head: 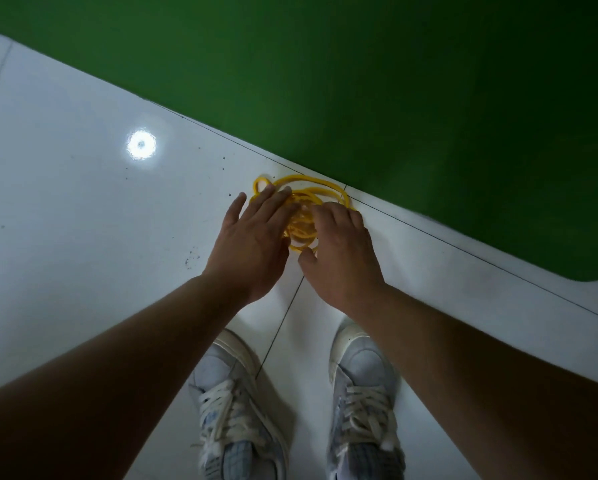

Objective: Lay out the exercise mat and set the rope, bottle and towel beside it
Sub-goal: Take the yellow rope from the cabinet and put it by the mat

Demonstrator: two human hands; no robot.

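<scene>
White glossy floor tiles [83,202] crossed by thin dark grout lines fill the near and left parts of the scene, with a round bright reflection of a ceiling light [141,144] at far left and a scatter of dark specks [192,259] near the person's left wrist. A flat green exercise mat [429,116] with a rounded corner lies spread on the floor across the far and right side, its near edge running diagonally from far left to near right. Just beside that edge, on the bare tile and not on the mat, sits a thin yellow rope [302,223] gathered into a loose tangle of loops. Both bare arms reach down to it. The left hand [252,244] lies on the left side of the tangle with its fingers straight and slightly spread, its grip open and closed round nothing. The right hand [342,251] covers the right side of the tangle with its fingers bent downward over the loops and its thumb held apart; the fingertips are hidden, so whether its grip has closed on the rope cannot be told. Nearest the camera stand two pale lace-up sneakers, the left shoe [235,410] and the right shoe [363,403], planted on either side of a grout line.
</scene>
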